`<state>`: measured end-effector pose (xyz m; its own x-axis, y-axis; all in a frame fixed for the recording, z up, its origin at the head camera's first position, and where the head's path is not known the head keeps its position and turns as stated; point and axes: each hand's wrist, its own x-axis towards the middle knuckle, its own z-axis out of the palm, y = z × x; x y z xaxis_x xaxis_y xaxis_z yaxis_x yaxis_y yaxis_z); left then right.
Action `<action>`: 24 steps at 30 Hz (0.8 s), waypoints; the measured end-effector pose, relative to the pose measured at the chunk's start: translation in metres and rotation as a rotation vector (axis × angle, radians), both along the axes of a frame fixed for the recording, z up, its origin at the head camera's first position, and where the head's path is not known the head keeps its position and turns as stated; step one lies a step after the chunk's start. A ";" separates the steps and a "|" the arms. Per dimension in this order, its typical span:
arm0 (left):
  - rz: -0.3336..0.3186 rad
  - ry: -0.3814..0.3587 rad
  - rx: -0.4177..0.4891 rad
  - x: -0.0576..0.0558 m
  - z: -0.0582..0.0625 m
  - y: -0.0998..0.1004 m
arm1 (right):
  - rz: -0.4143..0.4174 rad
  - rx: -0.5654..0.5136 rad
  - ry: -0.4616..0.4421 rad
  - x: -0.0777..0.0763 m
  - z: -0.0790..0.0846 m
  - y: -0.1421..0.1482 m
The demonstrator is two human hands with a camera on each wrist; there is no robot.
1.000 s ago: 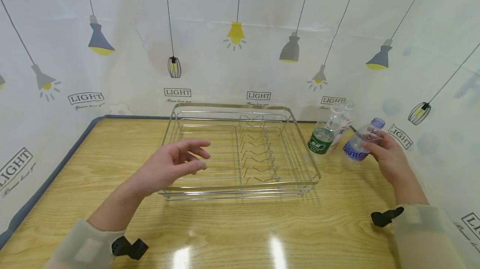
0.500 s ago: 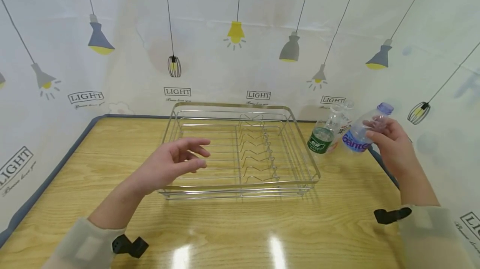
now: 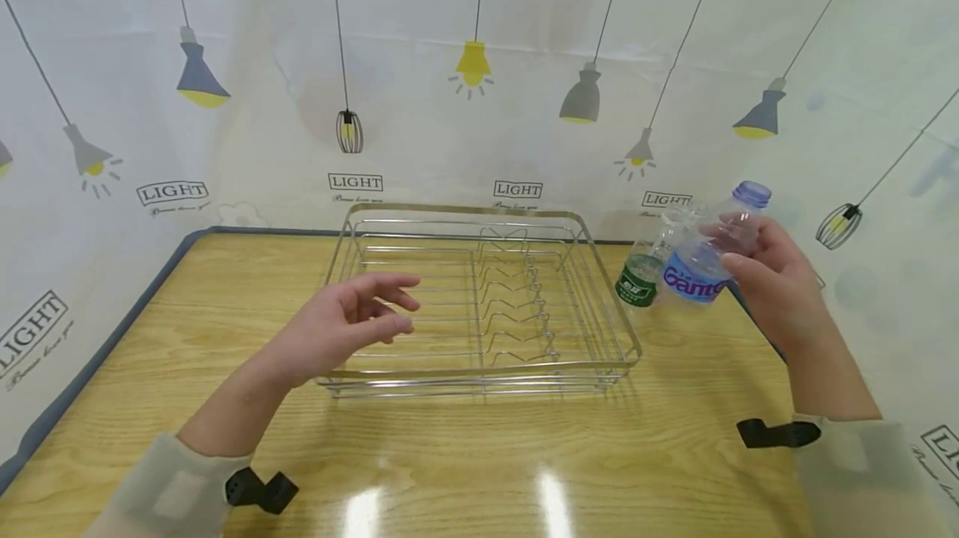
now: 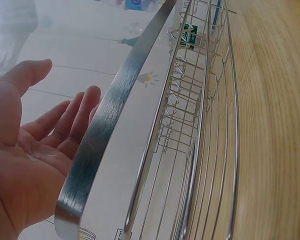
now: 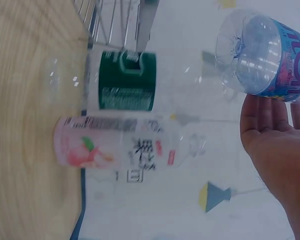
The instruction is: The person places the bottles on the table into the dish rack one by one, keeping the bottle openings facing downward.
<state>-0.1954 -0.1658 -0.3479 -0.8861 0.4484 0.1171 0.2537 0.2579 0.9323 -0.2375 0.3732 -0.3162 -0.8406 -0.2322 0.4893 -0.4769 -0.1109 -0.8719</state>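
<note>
My right hand [image 3: 772, 280] grips a clear plastic bottle [image 3: 697, 271] with a blue and purple label, lifted above the table and tilted, its neck up. The right wrist view shows that bottle's ribbed base [image 5: 240, 47] apart from the tabletop. Two more bottles stand on the table close by: one with a green label [image 3: 638, 280], the other with a pink peach label [image 5: 90, 145], mostly hidden in the head view. Over the left part of the wire dish rack [image 3: 479, 373], my left hand [image 3: 340, 326] hovers with relaxed fingers and holds nothing.
The metal rack, with a row of zigzag wire dividers [image 3: 517, 305], takes up the middle of the wooden table [image 3: 449, 455]. A printed curtain [image 3: 419, 105] with lamp drawings closes off the back and sides, near the standing bottles.
My right hand has lifted the blue-labelled bottle off the right side of the table and carried it up and left, in front of the standing bottles. The left hand stays still.
</note>
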 end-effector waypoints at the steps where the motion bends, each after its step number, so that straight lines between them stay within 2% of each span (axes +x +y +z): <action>1: 0.000 0.004 0.002 0.000 0.000 0.000 | 0.009 0.008 0.004 0.001 0.002 -0.005; 10: -0.005 0.020 0.029 -0.002 -0.002 0.001 | 0.086 0.099 0.037 0.004 0.008 -0.052; 17: -0.018 -0.004 0.074 -0.003 -0.003 0.008 | 0.159 0.238 -0.001 0.002 0.010 -0.089; 24: -0.012 -0.005 0.058 -0.007 0.000 0.015 | 0.206 0.319 -0.057 -0.002 0.010 -0.127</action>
<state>-0.2020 -0.1509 -0.3476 -0.8814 0.4516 0.1384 0.2516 0.2009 0.9468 -0.2391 0.2463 -0.3063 -0.7842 -0.5320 0.3193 -0.4227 0.0815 -0.9026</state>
